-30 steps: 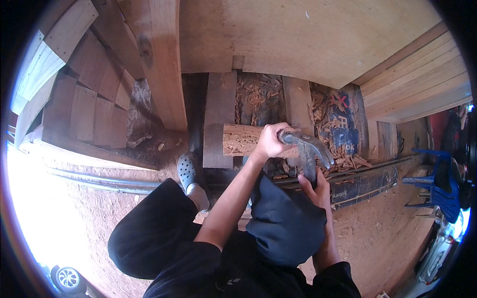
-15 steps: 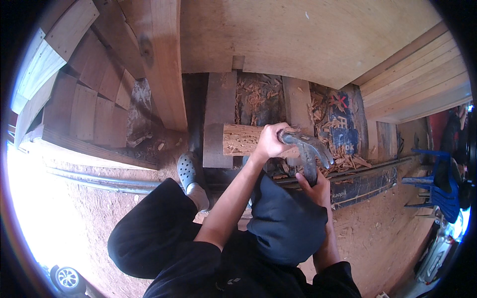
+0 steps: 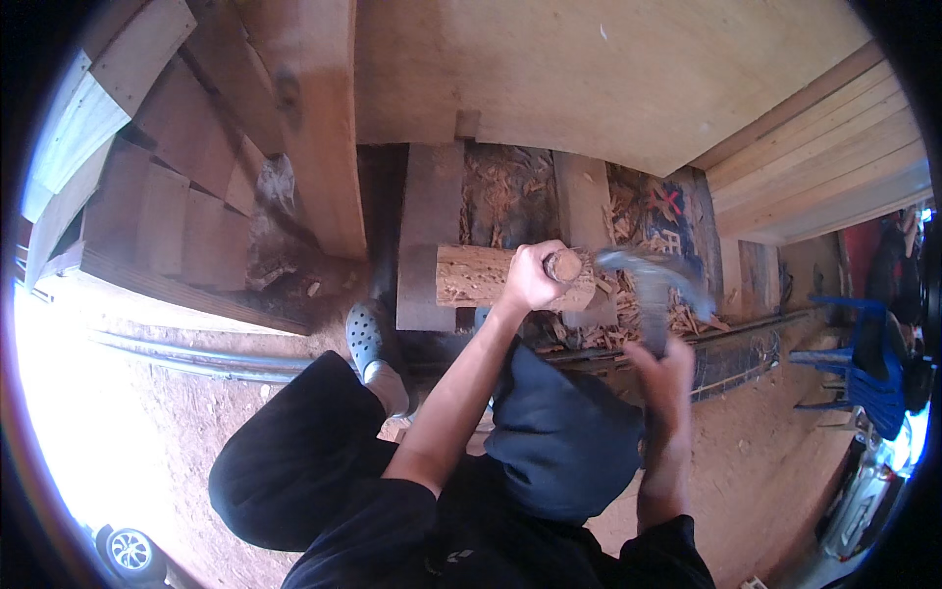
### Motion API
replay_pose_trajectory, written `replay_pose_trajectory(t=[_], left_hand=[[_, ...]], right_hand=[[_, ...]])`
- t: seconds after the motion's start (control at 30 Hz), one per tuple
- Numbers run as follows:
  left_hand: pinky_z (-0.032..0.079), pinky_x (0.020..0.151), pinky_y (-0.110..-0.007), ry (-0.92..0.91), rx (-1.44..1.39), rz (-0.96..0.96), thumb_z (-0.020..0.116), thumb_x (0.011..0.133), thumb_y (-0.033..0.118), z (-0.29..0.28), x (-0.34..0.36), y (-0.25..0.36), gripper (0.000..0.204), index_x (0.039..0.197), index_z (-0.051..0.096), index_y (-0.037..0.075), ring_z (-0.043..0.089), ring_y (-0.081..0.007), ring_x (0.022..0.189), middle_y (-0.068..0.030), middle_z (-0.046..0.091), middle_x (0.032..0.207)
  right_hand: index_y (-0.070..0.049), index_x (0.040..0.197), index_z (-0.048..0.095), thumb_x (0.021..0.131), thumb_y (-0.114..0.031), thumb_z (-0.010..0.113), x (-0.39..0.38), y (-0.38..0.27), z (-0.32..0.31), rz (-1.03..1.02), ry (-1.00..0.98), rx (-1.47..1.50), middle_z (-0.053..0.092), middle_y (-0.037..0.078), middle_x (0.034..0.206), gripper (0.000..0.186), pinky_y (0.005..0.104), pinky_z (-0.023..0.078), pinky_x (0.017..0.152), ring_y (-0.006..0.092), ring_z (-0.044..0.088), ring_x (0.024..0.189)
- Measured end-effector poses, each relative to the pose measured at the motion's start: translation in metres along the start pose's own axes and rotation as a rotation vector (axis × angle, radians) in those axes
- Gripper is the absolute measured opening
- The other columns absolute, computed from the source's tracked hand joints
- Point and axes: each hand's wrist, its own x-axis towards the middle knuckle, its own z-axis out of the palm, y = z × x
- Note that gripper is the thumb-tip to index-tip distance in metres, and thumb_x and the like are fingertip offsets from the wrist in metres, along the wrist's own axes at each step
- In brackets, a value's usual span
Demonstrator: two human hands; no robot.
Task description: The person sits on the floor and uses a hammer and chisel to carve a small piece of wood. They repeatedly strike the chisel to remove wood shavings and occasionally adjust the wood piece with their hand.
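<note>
My left hand (image 3: 535, 278) is closed round an upright chisel (image 3: 564, 265); only the round wooden end of its handle shows, and its blade is hidden below my fist. Under that hand a rough, chipped block of wood (image 3: 474, 276) lies across two boards. My right hand (image 3: 665, 371) grips the handle of a claw hammer (image 3: 651, 314). The hammer's head is smeared by motion and hangs to the right of the chisel, apart from it.
Wood chips (image 3: 510, 191) lie between and beside the supporting boards (image 3: 429, 216). A large wooden panel (image 3: 589, 69) spans the far side, with a thick plank (image 3: 319, 128) at left and stacked boards (image 3: 824, 157) at right. Metal pipes (image 3: 196, 358) run along the ground. A blue chair (image 3: 868, 378) stands right.
The hammer has moved off the chisel's end to the right, along with my right hand. That uncovers the handle's round end. My left hand and the block stay in place.
</note>
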Motion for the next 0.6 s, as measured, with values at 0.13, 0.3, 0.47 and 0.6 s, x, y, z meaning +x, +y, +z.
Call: replay_pose_trajectory(t=[0.13,0.3,0.47,0.6], left_hand=[[0.048,0.065,-0.029,0.024,0.020,0.026,0.070,0.058,0.006,0.002,0.000,-0.005,0.022,0.077,0.061,0.000,0.062,-0.0154,0.068,-0.0120,0.063,0.071],[0.049,0.065,-0.030,0.042,0.048,0.017,0.069,0.058,0.006,0.007,0.000,-0.007,0.021,0.077,0.061,0.000,0.064,-0.0183,0.068,-0.0130,0.063,0.071],[0.050,0.066,-0.031,0.015,0.065,0.026,0.069,0.057,0.008,0.008,0.000,-0.008,0.023,0.078,0.063,0.000,0.066,-0.0226,0.071,-0.0142,0.065,0.073],[0.051,0.067,-0.032,0.052,0.069,0.040,0.068,0.055,0.009,0.008,-0.001,-0.012,0.025,0.079,0.064,0.001,0.068,-0.0247,0.074,-0.0152,0.065,0.074]], right_hand=[[-0.009,0.076,0.058,0.086,-0.018,0.059,-0.025,-0.011,-0.076,0.022,0.395,0.603,0.047,0.000,0.054,0.014,0.0243,0.035,0.039,0.0080,0.043,0.044],[-0.015,0.064,0.043,0.096,-0.025,0.033,-0.031,-0.008,-0.098,-0.604,0.393,0.796,0.035,-0.004,0.051,0.035,0.0249,0.030,0.037,0.0101,0.032,0.039],[-0.005,0.090,0.061,0.079,-0.010,0.059,0.014,0.010,0.026,-0.266,0.222,-0.303,0.062,0.008,0.076,0.013,0.0342,0.049,0.067,0.0208,0.060,0.070],[-0.005,0.095,0.062,0.079,-0.013,0.062,0.012,0.005,-0.009,-0.032,0.280,-0.096,0.060,0.005,0.069,0.018,0.0328,0.050,0.065,0.0175,0.060,0.064]])
